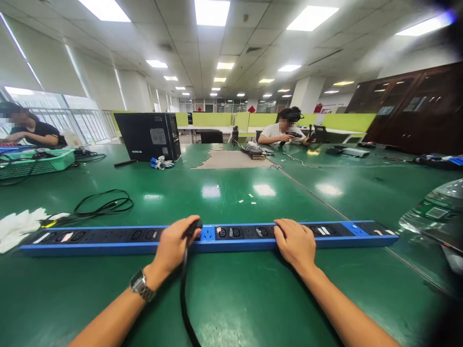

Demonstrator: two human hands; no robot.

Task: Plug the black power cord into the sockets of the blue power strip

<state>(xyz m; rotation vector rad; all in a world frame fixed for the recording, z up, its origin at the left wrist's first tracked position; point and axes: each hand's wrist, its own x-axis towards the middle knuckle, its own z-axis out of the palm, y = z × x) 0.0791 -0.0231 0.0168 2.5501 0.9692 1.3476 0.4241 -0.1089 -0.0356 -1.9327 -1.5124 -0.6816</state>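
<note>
The left hand [177,241] is closed around a black plug [195,225], thumb and fingers wrapped on it, just left of the blue socket [208,233] near the middle of the strip [238,245]. Whether the plug is seated in a socket cannot be told, as the hand covers its lower end. Its cord [183,294] drops over the strip's near edge and runs toward the near side of the table [246,299]. The right hand [297,243] lies across the strip, right of the middle, fingers bent on its top; whether it grips or only presses cannot be told.

The strip lies flat, sockets up, left to right across the near part of the green table. A watch [142,285] sits on the left wrist. Near the strip's left end are a white bundle [21,229] and a looped black cable [108,208]; a clear bottle [436,207] lies beyond its right end. Farther off on the left stand a green basket [60,164] and a black computer case [144,137], with a blue-and-white bundle [162,163] before it. One person [277,132] sits at the far side, right of the middle; another [38,130] is at far left.
</note>
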